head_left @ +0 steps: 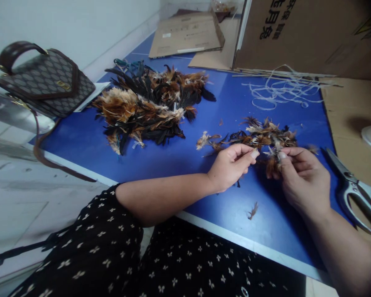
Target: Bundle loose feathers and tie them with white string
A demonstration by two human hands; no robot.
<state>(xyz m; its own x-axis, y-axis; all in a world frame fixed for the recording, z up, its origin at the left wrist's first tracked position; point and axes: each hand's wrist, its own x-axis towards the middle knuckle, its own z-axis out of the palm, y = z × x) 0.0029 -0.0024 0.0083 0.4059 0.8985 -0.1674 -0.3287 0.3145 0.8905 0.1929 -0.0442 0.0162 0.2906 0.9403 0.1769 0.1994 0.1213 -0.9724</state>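
Observation:
My left hand (231,165) and my right hand (299,177) meet over a blue table (185,156). Both pinch the near end of a strip of brown and black feathers (262,138) that lies across the table just beyond my fingers. The fingers of each hand are curled and pressed together on the feathers. A large heap of brown, black and white feathers (151,107) lies to the left, well apart from my hands. One loose small feather (252,210) rests near the table's front edge.
Metal scissors (355,189) lie at the right on a cardboard sheet (349,107). White strings (281,88) and cardboard boxes (297,33) sit at the back. A patterned handbag (46,80) stands at the left. My lap in a black flowered dress (111,255) is below.

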